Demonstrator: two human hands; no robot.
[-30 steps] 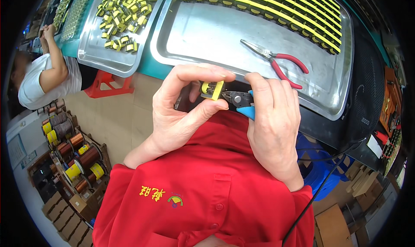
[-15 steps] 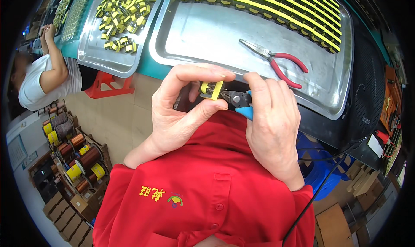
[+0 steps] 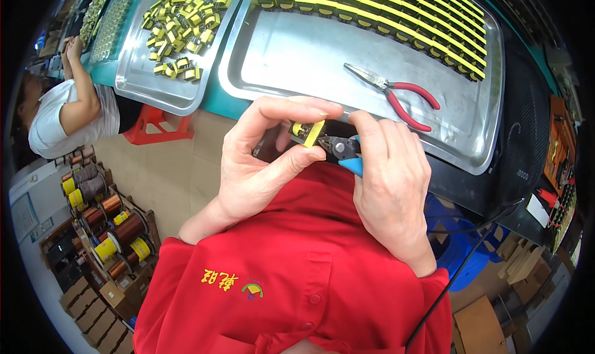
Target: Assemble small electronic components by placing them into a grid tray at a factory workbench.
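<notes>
Between the thumb and fingers of my left hand [image 3: 257, 152] is a small transformer [image 3: 308, 133] wrapped in yellow tape, its dark pin side turned toward the right. My right hand [image 3: 393, 177] is wrapped round blue-handled cutting pliers [image 3: 339, 148]. Their dark jaws point left and meet the transformer's right side; whether they pinch a pin is too small to tell. Beyond my hands, red-handled long-nose pliers [image 3: 396, 94] lie on a metal tray [image 3: 291, 56]. Rows of similar yellow-taped transformers [image 3: 372, 19] fill that tray's far part.
Left of it, a second metal tray [image 3: 139, 84] holds a loose heap of transformers [image 3: 183, 32]. A person in a white shirt [image 3: 77, 109] sits at the far left near a red stool [image 3: 158, 126]. Wire spools [image 3: 118, 236] stand at the lower left. A black cable [image 3: 458, 273] hangs at right.
My left hand and the transformer have shifted slightly right and down, and the transformer is tilted a little more. The cutting pliers stay against its right side.
</notes>
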